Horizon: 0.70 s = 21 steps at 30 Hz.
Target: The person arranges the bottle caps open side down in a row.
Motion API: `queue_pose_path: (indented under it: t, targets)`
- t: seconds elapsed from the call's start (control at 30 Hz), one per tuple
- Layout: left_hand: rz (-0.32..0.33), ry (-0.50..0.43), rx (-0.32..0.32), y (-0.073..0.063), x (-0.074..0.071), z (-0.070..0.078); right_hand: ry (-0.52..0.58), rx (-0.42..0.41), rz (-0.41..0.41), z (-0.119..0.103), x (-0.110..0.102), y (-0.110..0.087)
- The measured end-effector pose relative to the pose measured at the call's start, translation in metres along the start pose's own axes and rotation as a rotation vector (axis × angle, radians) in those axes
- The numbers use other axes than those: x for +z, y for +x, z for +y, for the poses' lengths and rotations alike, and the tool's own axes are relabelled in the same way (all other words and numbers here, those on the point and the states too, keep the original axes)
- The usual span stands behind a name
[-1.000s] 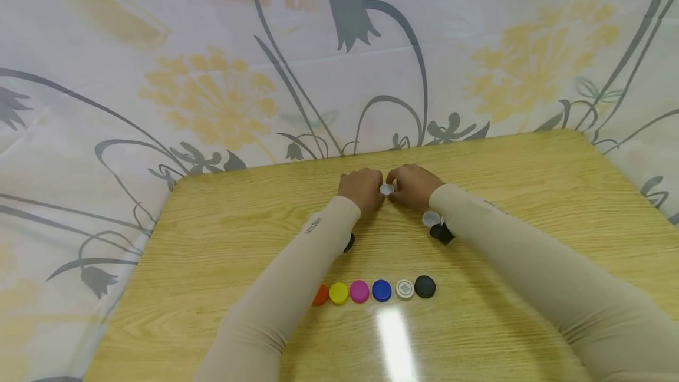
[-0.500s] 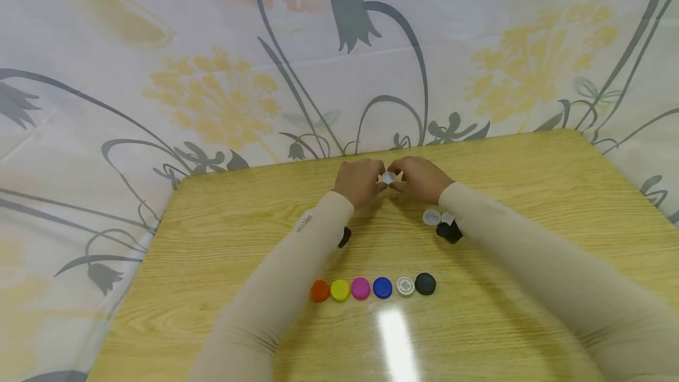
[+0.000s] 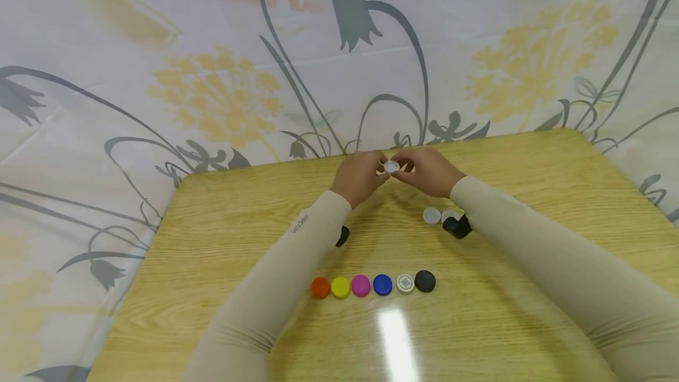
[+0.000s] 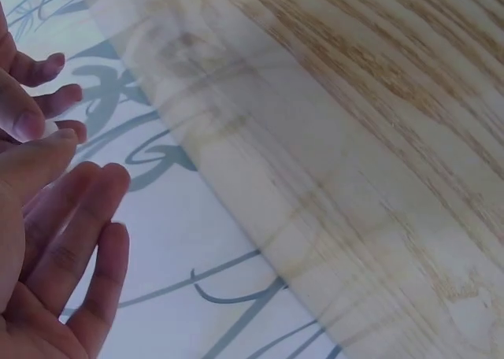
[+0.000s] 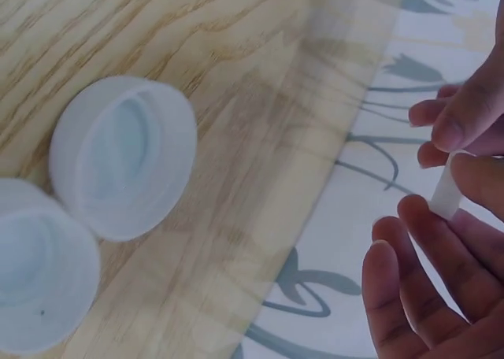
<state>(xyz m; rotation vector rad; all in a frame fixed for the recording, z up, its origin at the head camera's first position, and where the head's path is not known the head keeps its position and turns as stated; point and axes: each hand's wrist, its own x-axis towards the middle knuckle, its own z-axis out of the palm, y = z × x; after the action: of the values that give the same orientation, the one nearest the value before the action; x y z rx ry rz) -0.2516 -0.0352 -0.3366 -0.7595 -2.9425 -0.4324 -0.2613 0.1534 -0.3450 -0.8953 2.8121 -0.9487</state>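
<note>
Near the far edge of the wooden table (image 3: 509,193), the left hand (image 3: 356,178) and right hand (image 3: 432,173) both pinch one white cap (image 3: 392,167) between them; two more white caps (image 5: 175,166) lie hollow side up near the right sleeve (image 3: 530,240), six round lids (image 3: 361,285) form a row, and a dark speck (image 5: 42,312) sits inside one cap
</note>
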Motion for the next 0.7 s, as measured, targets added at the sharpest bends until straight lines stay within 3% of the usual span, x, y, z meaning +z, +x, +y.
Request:
queue_pose_path:
  t: [0.23,0.43,0.7]
  targets:
    - [-0.080,-0.061,0.024,-0.001,-0.001,-0.002,0.006,-0.019,0.007,0.002,-0.003,-0.009]
    - [-0.230,-0.322,0.022,-0.004,-0.003,-0.003,0.042,-0.017,0.023,0.005,-0.006,-0.017]
    - [-0.310,-0.547,-0.045,-0.005,-0.003,-0.008,0.098,-0.051,0.049,0.006,-0.004,-0.019]
